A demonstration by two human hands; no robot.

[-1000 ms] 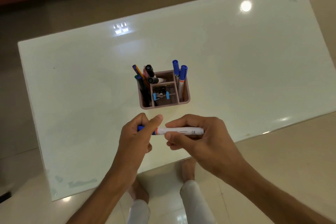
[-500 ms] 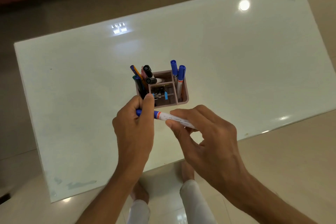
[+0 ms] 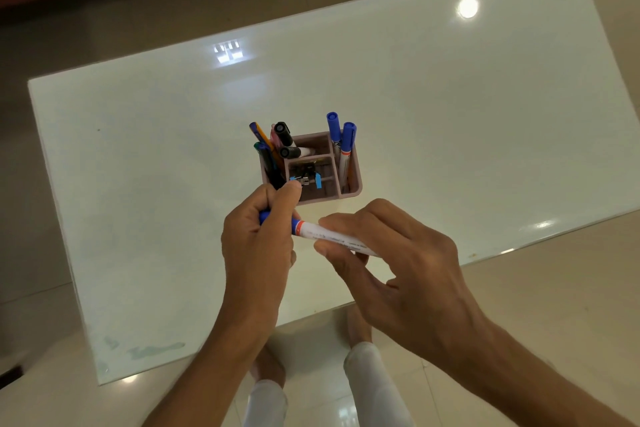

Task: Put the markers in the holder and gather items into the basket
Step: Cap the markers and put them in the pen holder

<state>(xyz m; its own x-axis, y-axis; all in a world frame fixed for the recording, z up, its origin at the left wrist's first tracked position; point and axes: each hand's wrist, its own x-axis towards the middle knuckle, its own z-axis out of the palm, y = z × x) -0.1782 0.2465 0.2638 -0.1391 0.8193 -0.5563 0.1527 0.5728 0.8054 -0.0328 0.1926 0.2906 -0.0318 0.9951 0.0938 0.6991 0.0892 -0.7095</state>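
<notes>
Two hands meet over the near half of the white worktop [image 3: 450, 121], and we see one marker [image 3: 322, 232] shared between them. Our left hand [image 3: 258, 246] is curled into a fist around the marker's blue cap end, thumb pressed up along the front, so that only a short stretch of blue and a thin red band show beside the knuckles. Our right hand [image 3: 398, 263] pinches the white barrel between thumb and forefinger, the other fingers loosely bent behind it. The marker lies nearly level, its cap end slightly higher and pointing toward the left, just in front of the holder [image 3: 351, 189].

That holder is a pinkish box split into compartments and stands near the middle of the worktop. Its right-hand slot holds two blue-capped markers [image 3: 341, 139], upright and leaning close together. The left-hand slot is crowded with pens and markers [image 3: 273, 149], among them two with black caps [image 3: 285, 142] and a yellow-and-blue pen, all tilted toward the far left. A small front compartment contains binder clips [image 3: 306, 178] with blue tabs (we cannot make out how many). The left thumb tip sits just at the holder's near rim, though whether it touches we cannot tell.

Below the worktop's near edge we see bare feet [image 3: 268, 367] and white trouser legs on a glossy tiled floor [image 3: 554, 305].
</notes>
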